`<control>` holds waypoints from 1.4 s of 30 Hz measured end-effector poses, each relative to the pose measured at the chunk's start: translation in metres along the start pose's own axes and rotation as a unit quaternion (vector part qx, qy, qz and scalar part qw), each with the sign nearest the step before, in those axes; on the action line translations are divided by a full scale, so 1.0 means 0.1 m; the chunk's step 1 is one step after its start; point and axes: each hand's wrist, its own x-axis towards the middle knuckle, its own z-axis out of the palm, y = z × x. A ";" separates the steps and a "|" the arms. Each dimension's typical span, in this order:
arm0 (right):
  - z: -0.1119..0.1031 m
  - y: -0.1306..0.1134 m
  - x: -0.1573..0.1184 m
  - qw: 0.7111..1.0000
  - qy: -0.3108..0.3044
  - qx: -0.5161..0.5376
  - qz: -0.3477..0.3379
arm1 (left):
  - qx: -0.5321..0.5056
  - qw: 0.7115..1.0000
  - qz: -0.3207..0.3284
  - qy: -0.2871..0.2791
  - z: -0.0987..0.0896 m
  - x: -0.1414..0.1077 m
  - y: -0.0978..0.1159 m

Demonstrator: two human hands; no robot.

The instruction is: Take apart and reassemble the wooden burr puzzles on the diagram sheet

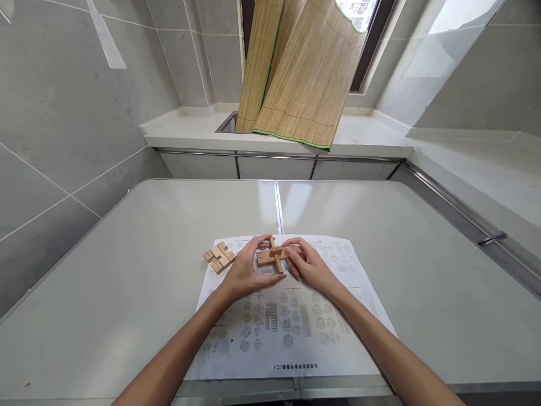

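Observation:
Over the upper part of a printed sheet, both hands hold a small wooden burr puzzle (275,252) made of crossed sticks. My left hand (250,268) spans the upright stick, with the fingers at its far end and the thumb at its near end. My right hand (307,262) pinches the right end of the crossing pieces between thumb and fingers. To the left of my left hand, several notched wooden pieces (219,257) lie together, partly on the paper. The printed instruction sheet (291,361) lies under the hands, showing rows of small puzzle drawings.
The pale table (127,293) has a metal seam (278,206) down its middle. Behind it runs a white counter (194,132) with a sink corner (228,123). A bamboo mat (304,84) leans there against the window. Grey tiled walls stand at both sides.

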 end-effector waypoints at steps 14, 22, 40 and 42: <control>-0.09 0.03 0.01 0.999 -0.029 0.008 0.020 | 0.023 0.999 0.015 -0.020 0.01 0.03 0.00; -0.07 0.04 0.02 0.996 -0.031 0.078 0.024 | 0.021 0.999 0.036 -0.022 0.01 0.02 0.01; -0.24 -0.05 0.03 0.985 0.053 0.161 0.026 | -0.022 1.000 0.020 0.004 0.04 -0.01 0.02; -0.27 -0.07 0.04 0.986 0.106 0.130 0.003 | -0.088 0.996 -0.027 0.019 0.03 0.01 -0.01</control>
